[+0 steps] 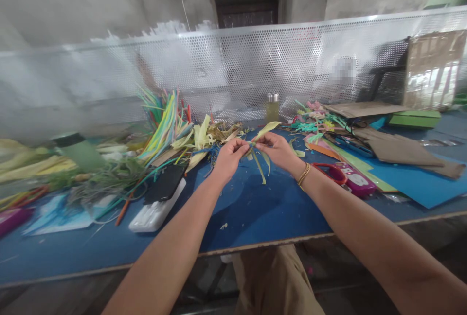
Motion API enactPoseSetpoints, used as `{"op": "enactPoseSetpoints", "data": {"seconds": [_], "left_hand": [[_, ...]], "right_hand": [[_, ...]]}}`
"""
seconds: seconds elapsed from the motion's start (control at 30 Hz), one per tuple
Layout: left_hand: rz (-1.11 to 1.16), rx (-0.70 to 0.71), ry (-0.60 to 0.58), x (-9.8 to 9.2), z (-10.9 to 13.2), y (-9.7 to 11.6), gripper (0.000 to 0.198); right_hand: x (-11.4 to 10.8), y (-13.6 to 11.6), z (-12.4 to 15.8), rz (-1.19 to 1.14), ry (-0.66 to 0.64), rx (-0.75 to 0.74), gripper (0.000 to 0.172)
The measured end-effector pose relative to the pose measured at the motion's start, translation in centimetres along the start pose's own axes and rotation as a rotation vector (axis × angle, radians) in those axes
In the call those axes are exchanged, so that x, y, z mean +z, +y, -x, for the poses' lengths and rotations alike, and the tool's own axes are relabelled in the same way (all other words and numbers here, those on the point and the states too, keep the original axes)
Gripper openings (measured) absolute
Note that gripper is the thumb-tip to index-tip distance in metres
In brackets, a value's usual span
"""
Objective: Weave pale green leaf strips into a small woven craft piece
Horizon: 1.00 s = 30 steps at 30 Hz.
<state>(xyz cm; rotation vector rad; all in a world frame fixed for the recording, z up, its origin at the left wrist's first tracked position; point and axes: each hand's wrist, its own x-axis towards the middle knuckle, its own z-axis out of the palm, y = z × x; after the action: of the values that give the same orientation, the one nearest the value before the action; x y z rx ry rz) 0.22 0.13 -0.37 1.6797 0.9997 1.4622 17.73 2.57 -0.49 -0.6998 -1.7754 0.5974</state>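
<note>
Both hands meet over the blue table, with fingertips almost touching. My left hand [230, 158] is closed in a pinch at the middle of a small bundle of pale green husk strips [263, 171]. My right hand [279, 150] pinches the same bundle from the other side and wears a gold bracelet [304, 174] at the wrist. One broad strip sticks up above the right fingers, and thinner ones hang below. A bit of blue shows between the fingertips, too small to name. Loose yellowish husks [201, 135] lie just beyond my left hand.
Coloured pipe cleaners [166, 128], a black phone [165, 183] on a white case [156, 217] and a green cup [78, 149] lie left. Red-handled scissors [333, 173], a purple box [355, 179] and blue paper [419, 181] lie right. Behind stand a bottle [272, 108] and a perforated metal panel [251, 62].
</note>
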Motion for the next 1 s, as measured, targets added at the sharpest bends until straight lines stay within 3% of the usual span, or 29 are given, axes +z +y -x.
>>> {"op": "enactPoseSetpoints", "data": {"seconds": [0.3,0.73,0.83,1.0], "left_hand": [[0.001,0.013,0.04,0.0,0.2,0.5,0.007],[-0.115,0.037,0.021,-0.5,-0.2,-0.2,0.013],[-0.161,-0.016,0.015,-0.6,-0.3,-0.4,0.013],[0.099,-0.228,-0.019,-0.2,-0.1,-0.6,0.022]], "right_hand": [[-0.1,-0.4,-0.2,-0.083,-0.066,0.053,0.011],[0.2,0.5,-0.1,-0.16,-0.043,0.141,0.012],[0.5,0.7,0.0,-0.173,-0.036,0.157,0.013],[0.9,0.8,0.3,-0.231,-0.055,0.166,0.015]]}}
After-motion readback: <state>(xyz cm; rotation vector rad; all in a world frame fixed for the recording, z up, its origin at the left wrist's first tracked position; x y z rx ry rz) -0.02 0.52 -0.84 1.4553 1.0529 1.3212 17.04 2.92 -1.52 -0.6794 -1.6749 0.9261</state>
